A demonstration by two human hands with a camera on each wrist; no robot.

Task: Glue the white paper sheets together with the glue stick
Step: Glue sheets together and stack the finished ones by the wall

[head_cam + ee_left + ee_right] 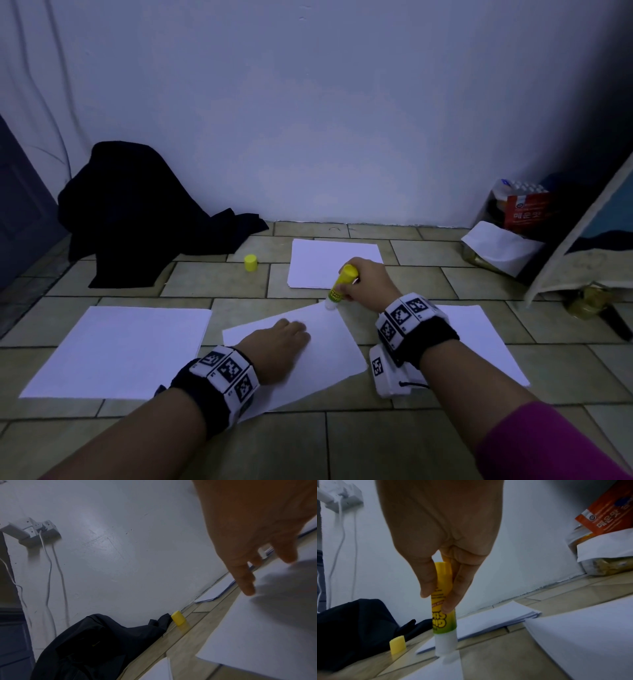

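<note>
Tiled floor (219, 281), glue stick (340, 284) in right grip (368, 284)

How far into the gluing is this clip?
Early. Done: the yellow cap is off and stands on the floor tiles. In hand: the right hand holds the glue stick tip-down at the far corner of the single sheet, which the left hand steadies. Left: laying another sheet on it; none is joined yet.
</note>
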